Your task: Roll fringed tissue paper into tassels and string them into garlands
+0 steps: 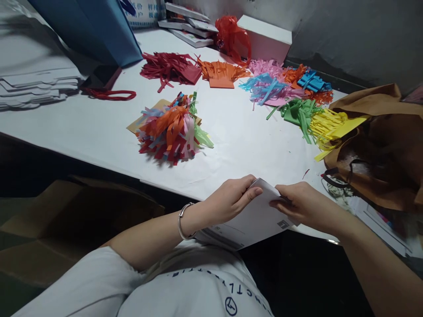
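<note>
A white paper envelope [254,224] is held between my two hands at the table's front edge, tilted over my lap. My left hand [236,196] pinches its upper left edge, thumb on top. On the opposite side, my right hand [295,202] grips the edge with the thumb and bent fingers; part of the envelope is hidden behind them. Beyond my left hand lies a mixed bundle of fringed coloured paper strips [172,130] resting on a tan paper piece [132,125].
Fringed paper bunches in dark red [172,68], orange [223,74], pink and blue [267,86], green [299,112] and yellow [333,125] line the table [241,136]. A brown paper bag [380,154] stands right, a blue bag [95,31] and white stack [33,83] left. An open carton [42,251] sits below.
</note>
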Tool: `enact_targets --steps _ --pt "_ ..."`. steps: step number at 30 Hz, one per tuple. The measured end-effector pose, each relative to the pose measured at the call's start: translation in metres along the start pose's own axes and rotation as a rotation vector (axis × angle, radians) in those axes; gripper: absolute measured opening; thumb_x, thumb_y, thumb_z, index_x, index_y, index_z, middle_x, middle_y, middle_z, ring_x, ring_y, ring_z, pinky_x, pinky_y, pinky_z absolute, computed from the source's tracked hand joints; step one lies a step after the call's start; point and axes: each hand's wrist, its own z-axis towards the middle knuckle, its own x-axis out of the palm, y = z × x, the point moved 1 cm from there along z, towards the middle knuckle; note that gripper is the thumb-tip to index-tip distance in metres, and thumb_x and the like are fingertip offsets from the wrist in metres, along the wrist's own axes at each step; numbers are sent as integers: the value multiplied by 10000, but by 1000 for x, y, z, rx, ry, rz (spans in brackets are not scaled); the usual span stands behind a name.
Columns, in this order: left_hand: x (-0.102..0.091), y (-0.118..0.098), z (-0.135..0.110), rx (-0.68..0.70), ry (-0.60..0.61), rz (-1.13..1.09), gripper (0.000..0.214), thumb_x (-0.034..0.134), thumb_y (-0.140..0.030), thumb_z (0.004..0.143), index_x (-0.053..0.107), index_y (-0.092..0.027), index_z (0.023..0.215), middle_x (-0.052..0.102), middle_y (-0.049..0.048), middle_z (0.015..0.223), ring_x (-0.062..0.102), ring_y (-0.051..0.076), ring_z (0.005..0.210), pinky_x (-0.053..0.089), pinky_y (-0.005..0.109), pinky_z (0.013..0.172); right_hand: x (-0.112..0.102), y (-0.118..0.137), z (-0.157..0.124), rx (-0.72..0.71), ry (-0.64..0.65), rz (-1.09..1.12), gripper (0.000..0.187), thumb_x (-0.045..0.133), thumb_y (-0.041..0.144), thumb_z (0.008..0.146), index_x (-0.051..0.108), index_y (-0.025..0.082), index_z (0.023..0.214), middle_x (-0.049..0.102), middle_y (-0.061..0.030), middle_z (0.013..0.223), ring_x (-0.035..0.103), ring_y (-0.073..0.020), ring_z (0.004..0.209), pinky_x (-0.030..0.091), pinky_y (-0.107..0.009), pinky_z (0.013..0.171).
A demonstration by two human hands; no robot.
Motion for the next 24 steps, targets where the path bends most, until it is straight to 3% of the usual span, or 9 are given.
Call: enact_targets --steps 4,11,15,24 --pt "-13 -23 6 58 -13 -25 310 414 -377 1035 396 -208 777 417 -50 659 373 112 575 295 257 564 -22 9 -14 -44 -51 -14 256 446 322 975 506 208 753 617 -16 689 520 -127 583 331 -244 539" --pt "-32 -64 20 147 -79 -22 315 425 -347 1037 396 -201 760 403 -53 656 380 104 588 308 251 575 -59 31 -40 -118 -220 -108 262 494 271 903 411 223 660 460 42 526 383 -91 467 265 -241 462" --pt "-34 -74 24 155 -80 18 312 431 -349 1036 409 -200 763 406 -56 640 374 104 574 301 253 568 -63 34 -42 -82 -331 -228 275 510 281 859 356 231 636 434 44 509 364 -89 455 238 -247 461" --pt "-33 -77 26 133 -56 23 342 420 -374 1032 392 -201 738 396 -59 622 366 106 571 291 251 562 -60 33 -44 -33 -324 -247 226 530 242 862 386 231 687 460 25 550 384 -103 478 252 -248 470"
